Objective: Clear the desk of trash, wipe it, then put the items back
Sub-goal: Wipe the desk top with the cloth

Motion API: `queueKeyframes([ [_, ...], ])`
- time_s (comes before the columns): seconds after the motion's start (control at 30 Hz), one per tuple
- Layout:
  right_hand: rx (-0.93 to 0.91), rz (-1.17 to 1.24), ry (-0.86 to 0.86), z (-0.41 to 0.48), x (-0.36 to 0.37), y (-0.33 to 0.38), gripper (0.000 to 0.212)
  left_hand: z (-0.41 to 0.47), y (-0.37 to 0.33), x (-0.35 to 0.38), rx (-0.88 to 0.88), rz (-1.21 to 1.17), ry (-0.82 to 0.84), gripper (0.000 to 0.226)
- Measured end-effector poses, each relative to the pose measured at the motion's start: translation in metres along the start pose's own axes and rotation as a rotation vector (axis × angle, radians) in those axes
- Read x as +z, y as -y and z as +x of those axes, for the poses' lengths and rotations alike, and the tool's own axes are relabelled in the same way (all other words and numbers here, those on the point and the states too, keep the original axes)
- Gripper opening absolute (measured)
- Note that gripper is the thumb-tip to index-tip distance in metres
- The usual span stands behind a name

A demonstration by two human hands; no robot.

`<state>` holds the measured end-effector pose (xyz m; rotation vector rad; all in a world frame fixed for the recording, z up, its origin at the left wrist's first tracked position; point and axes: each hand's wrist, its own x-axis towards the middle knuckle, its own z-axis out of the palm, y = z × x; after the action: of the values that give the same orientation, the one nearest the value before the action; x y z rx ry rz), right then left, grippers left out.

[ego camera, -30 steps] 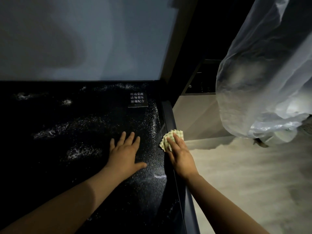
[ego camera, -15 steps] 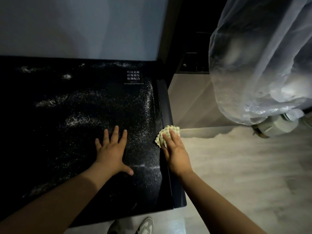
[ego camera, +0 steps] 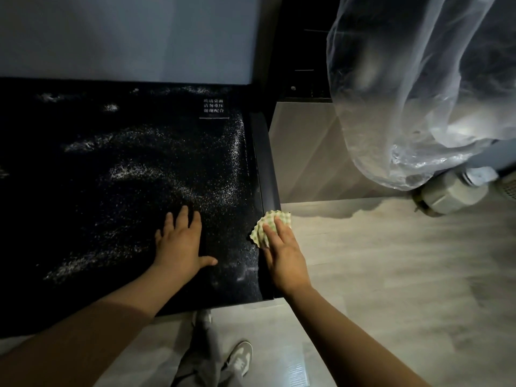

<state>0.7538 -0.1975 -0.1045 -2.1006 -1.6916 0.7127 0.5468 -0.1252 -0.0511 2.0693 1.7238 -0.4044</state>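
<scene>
A person is leaning over a black tabletop, seen from a head-worn camera looking down in dim light. The right hand is lying flat, fingers straight, pressing on a green-and-white checked cloth. The fingers are not curling round it, so it is being pushed, not gripped. The cloth is sitting at the tabletop's right edge, touching the grey rim strip that runs along that side, near the front corner. The left hand is resting palm down on the tabletop, fingers spread and released, holding nothing, to the left of the cloth and apart from it.

White dust is lying in streaks and specks across the tabletop. Nearly all of it is lying to the left of the cloth and further from the person, so the wiping looks only partly done and the next stroke would probably need to go leftward and away. The rim's long axis is running away from the person. The right hand is the nearer one to the cloth.

Counted: one cloth, two hands, one printed label near the back right, one clear plastic bag hanging at the upper right, one shoe on the pale floor.
</scene>
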Motion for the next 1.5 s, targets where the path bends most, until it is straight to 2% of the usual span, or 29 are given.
queueKeyframes([
  [0.13, 0.000, -0.003, -0.009, -0.023, 0.003, -0.002, 0.043, -0.020, 0.006, 0.017, -0.039, -0.011, 0.094, 0.118],
  [0.57, 0.031, 0.004, 0.003, -0.090, 0.010, -0.009, 0.045, -0.017, 0.008, 0.021, -0.041, 0.009, 0.094, 0.120],
  [0.8, 0.102, 0.018, 0.023, -0.123, 0.005, -0.002, 0.046, -0.017, 0.014, 0.016, 0.007, 0.011, 0.108, 0.118],
  [0.97, 0.192, 0.034, 0.010, -0.145, -0.005, 0.010, 0.037, -0.016, 0.026, 0.007, 0.082, -0.018, 0.167, 0.113],
  [1.07, 0.225, 0.077, -0.048, -0.152, -0.015, 0.024, 0.028, -0.022, 0.035, 0.001, 0.129, -0.029, 0.173, 0.106],
  [1.17, 0.208, 0.074, -0.166, -0.145, -0.028, 0.043, 0.028, -0.030, 0.044, -0.010, 0.177, -0.004, 0.146, 0.097],
  [1.3, 0.176, 0.032, -0.216, -0.119, -0.041, 0.071, 0.019, -0.039, 0.062, -0.036, 0.225, -0.029, 0.110, 0.085],
  [1.5, 0.085, 0.055, -0.331, -0.074, -0.055, 0.113, 0.023, -0.040, 0.099, -0.082, 0.255, -0.067, 0.075, 0.078],
])
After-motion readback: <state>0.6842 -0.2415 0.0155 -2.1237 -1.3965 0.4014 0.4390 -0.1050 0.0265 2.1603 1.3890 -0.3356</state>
